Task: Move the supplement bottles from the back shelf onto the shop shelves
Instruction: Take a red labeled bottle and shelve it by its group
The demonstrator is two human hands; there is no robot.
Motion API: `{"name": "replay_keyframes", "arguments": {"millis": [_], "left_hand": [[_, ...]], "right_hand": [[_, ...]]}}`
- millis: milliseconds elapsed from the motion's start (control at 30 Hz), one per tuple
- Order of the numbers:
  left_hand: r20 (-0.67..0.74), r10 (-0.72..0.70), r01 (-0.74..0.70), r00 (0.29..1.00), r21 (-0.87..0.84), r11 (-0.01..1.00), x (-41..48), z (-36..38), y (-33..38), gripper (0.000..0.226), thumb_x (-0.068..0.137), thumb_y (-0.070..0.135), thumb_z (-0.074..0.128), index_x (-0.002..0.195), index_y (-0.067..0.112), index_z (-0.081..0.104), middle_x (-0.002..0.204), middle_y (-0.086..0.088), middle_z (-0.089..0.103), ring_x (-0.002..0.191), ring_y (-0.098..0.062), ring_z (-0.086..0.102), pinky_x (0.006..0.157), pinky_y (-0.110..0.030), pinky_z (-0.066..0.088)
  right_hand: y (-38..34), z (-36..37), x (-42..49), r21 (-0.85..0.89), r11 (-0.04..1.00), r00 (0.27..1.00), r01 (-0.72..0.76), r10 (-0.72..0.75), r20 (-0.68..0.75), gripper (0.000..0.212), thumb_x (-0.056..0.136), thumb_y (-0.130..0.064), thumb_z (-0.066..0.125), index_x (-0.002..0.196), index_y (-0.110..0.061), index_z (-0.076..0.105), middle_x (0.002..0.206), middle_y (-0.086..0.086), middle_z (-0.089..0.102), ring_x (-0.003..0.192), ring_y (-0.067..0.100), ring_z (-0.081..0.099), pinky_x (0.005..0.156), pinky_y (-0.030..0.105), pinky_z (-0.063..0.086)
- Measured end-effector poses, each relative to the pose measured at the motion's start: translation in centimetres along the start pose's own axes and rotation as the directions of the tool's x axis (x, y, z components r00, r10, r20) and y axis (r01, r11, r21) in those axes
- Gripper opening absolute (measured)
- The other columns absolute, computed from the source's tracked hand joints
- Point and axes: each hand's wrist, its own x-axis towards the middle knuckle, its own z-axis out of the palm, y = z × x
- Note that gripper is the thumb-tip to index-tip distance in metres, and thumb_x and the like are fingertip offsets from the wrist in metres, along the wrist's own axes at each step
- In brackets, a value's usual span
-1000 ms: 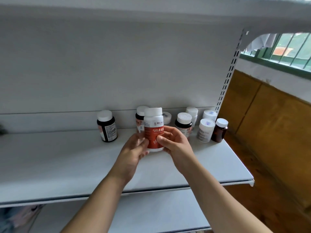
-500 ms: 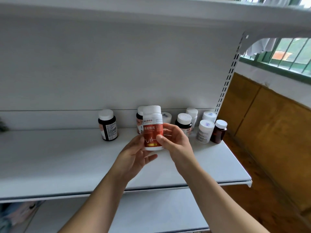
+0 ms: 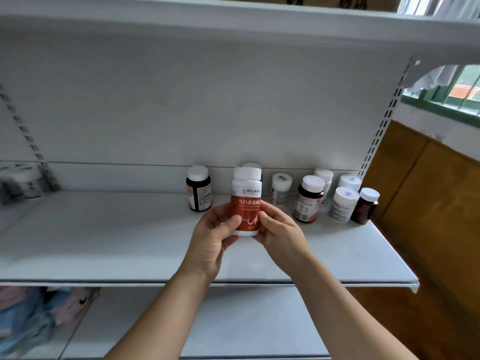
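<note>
Both hands hold one red-and-white bottle (image 3: 246, 203) upright above the middle of the white shelf (image 3: 104, 242), its white cap on top and the label facing the camera. The left hand (image 3: 213, 235) grips its left side with the thumb across the lower label; the right hand (image 3: 281, 235) curls round its right side. Far along the shelf's back stand other bottles: a dark bottle (image 3: 198, 189) to the left of the held one, a small pale bottle (image 3: 281, 189) just to its right, then a dark bottle with an orange label (image 3: 309, 200), a white bottle (image 3: 342, 205) and a brown bottle (image 3: 365, 206) near the right end, with two more white ones behind them. A lower shelf (image 3: 233, 320) shows beneath the forearms
</note>
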Motion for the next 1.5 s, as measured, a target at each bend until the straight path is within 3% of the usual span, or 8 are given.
{"name": "replay_keyframes", "arguments": {"millis": [300,533,700,800,933,1033,1300,1500], "left_hand": [[-0.163,0.094,-0.085,0.982,0.057,0.995,-5.7,-6.7,4.1,0.016,0.082,0.006,0.056,0.088,0.019,0.063,0.082,0.006,0.067,0.079,-0.01,0.061,0.076,-0.03,0.044],[-0.399,0.238,-0.218,0.886,0.094,0.971,-14.5,-11.9,7.3,0.021,0.083,0.001,0.054,0.091,0.018,0.064,0.082,0.004,0.072,0.083,-0.018,0.061,0.076,-0.033,0.046],[-0.507,0.297,-0.256,0.809,0.15,0.955,-22.3,-15.8,10.4,0.025,0.087,-0.002,0.048,0.099,0.016,0.061,0.08,0.0,0.072,0.071,-0.014,0.067,0.056,-0.021,0.055],[-0.547,0.339,-0.279,0.765,0.191,0.941,-26.6,-18.6,12.5,0.027,0.087,-0.002,0.049,0.104,0.014,0.06,0.077,0.005,0.074,0.07,-0.008,0.069,0.061,-0.022,0.056],[-0.609,0.354,-0.288,0.71,0.208,0.935,-31.3,-23.0,15.0,0.026,0.087,0.001,0.05,0.109,0.013,0.058,0.096,-0.004,0.069,0.087,-0.02,0.065,0.085,-0.036,0.051],[-0.627,0.372,-0.283,0.685,0.241,0.928,-33.6,-27.5,17.3,0.027,0.088,0.003,0.05,0.112,0.014,0.057,0.099,-0.006,0.066,0.088,-0.023,0.062,0.081,-0.036,0.051],[-0.601,0.386,-0.254,0.7,0.295,0.921,-36.7,-41.6,25.2,0.024,0.089,0.006,0.051,0.105,0.022,0.059,0.11,-0.004,0.064,0.105,-0.022,0.061,0.088,-0.034,0.051],[-0.566,0.363,-0.231,0.74,0.293,0.928,-33.6,-50.9,28.8,0.024,0.088,0.006,0.053,0.102,0.024,0.059,0.104,0.001,0.066,0.097,-0.013,0.065,0.082,-0.026,0.053]], "right_hand": [[3.9,7.5,-0.7,-0.024,0.998,0.98,-0.052,0.056,0.189,0.033,0.093,0.003,0.035,0.107,-0.015,0.059,0.089,-0.003,0.074,0.083,0.008,0.068,0.073,0.021,0.055],[7.8,15.4,-3.5,-0.101,0.991,0.884,-0.088,0.125,0.451,0.036,0.075,0.002,0.062,0.107,-0.014,0.058,0.09,-0.004,0.074,0.087,0.009,0.068,0.078,0.02,0.054],[11.6,22.3,-6.9,-0.15,0.983,0.829,-0.108,0.173,0.532,0.039,0.077,-0.001,0.062,0.112,-0.016,0.058,0.107,0.005,0.068,0.099,0.016,0.065,0.086,0.028,0.052],[13.8,27.0,-8.8,-0.155,0.98,0.776,-0.125,0.194,0.6,0.046,0.069,-0.009,0.064,0.114,-0.016,0.058,0.109,0.006,0.068,0.102,0.02,0.064,0.088,0.032,0.051],[16.8,33.4,-10.6,-0.172,0.977,0.711,-0.126,0.21,0.671,0.05,0.068,-0.01,0.067,0.117,-0.011,0.057,0.11,0.01,0.067,0.102,0.024,0.063,0.091,0.038,0.05],[19.7,38.5,-11.1,-0.167,0.977,0.694,-0.133,0.212,0.688,0.041,0.071,-0.008,0.063,0.111,-0.015,0.059,0.101,0.003,0.07,0.096,0.021,0.063,0.087,0.037,0.05],[26.9,52.6,-9.8,-0.119,0.982,0.708,-0.145,0.187,0.681,0.04,0.068,-0.006,0.066,0.106,-0.018,0.06,0.096,-0.003,0.072,0.095,0.014,0.066,0.081,0.025,0.054],[31.8,59.2,-4.5,-0.112,0.983,0.743,-0.144,0.182,0.644,0.038,0.07,-0.003,0.066,0.105,-0.017,0.06,0.094,-0.004,0.074,0.091,0.009,0.068,0.076,0.022,0.054]]}}
